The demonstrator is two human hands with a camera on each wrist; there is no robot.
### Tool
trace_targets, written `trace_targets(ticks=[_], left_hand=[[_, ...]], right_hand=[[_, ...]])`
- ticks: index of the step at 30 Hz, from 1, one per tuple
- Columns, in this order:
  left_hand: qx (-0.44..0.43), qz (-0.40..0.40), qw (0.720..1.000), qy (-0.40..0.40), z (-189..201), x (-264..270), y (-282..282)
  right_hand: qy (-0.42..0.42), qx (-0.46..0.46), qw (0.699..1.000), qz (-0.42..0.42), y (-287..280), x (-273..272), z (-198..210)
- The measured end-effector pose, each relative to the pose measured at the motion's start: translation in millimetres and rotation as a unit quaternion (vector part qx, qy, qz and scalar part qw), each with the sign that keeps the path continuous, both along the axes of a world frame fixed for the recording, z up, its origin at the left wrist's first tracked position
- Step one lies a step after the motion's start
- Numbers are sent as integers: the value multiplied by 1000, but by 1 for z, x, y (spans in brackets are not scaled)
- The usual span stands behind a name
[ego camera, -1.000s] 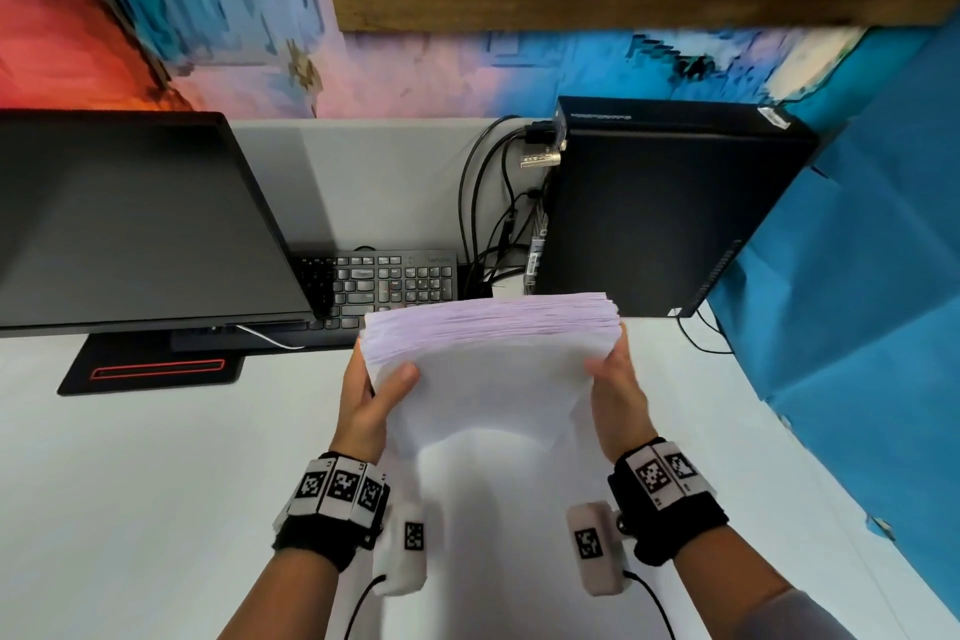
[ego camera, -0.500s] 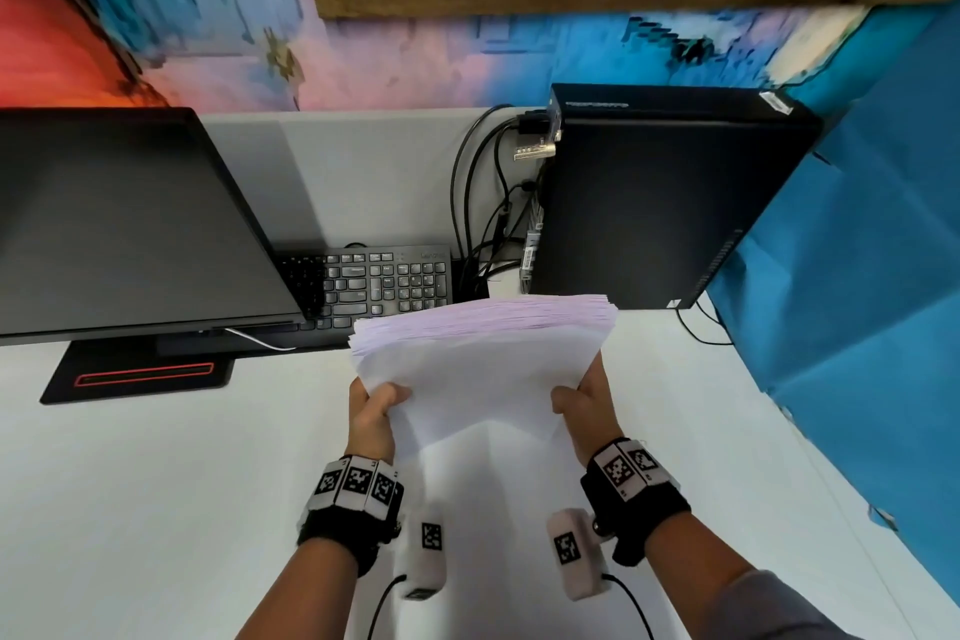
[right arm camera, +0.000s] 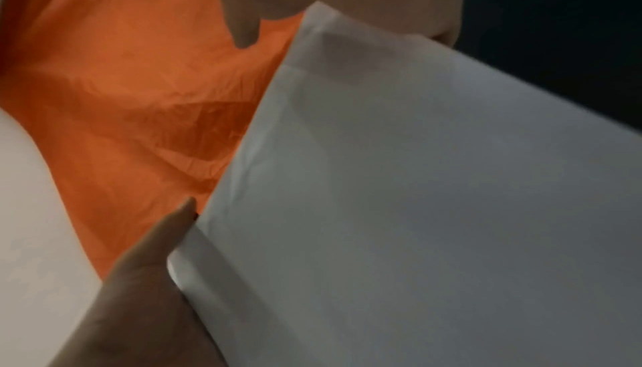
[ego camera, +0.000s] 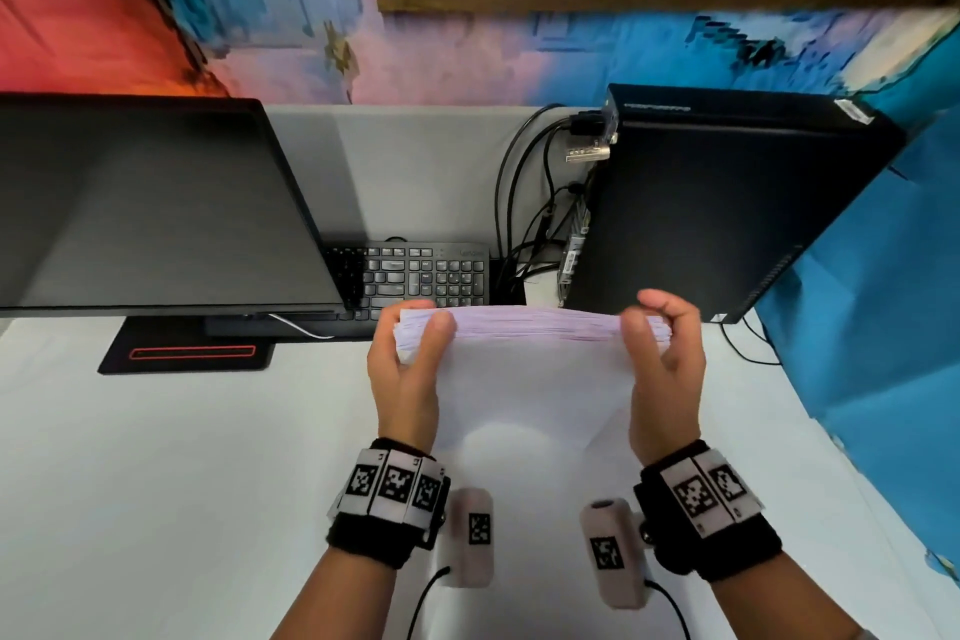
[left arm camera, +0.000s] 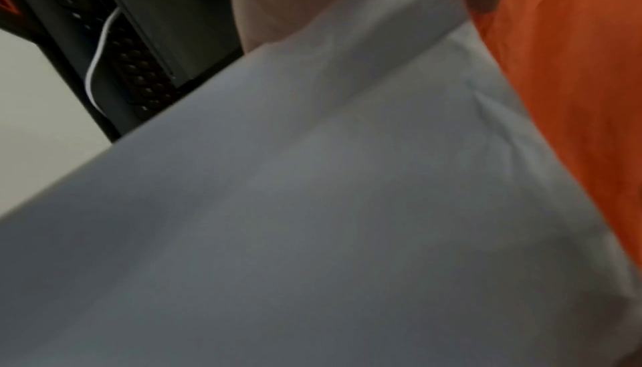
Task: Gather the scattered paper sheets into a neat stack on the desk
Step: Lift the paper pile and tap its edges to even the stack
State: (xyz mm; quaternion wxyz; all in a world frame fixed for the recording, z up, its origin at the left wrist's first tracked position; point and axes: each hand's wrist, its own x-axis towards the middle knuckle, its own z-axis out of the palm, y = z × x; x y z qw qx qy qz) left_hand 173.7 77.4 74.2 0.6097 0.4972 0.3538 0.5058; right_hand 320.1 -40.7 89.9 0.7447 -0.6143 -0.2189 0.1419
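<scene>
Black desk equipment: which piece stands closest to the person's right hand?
The black upright computer tower, directly behind the right hand; the black keyboard and black monitor sit further left.

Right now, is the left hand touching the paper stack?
Touching. Head view: the left hand grips the stack's left top corner, thumb on the front sheet, fingers curled behind.

The stack of paper sheets stands on edge in front of me over the white desk, its blank white face turned toward me and its top edge a thick band of fanned, faintly lilac sheet ends. My left hand grips its upper left corner and my right hand its upper right corner, fingers curled over the top edge. Whether the bottom edge touches the desk I cannot tell.
</scene>
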Motion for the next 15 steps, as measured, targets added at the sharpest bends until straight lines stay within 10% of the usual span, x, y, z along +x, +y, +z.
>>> trace_targets(ticks=[15], left_hand=[[-42,30,998,38,14,1,1]], right_hand=[[-43,-52,995,-77,12,6,0]])
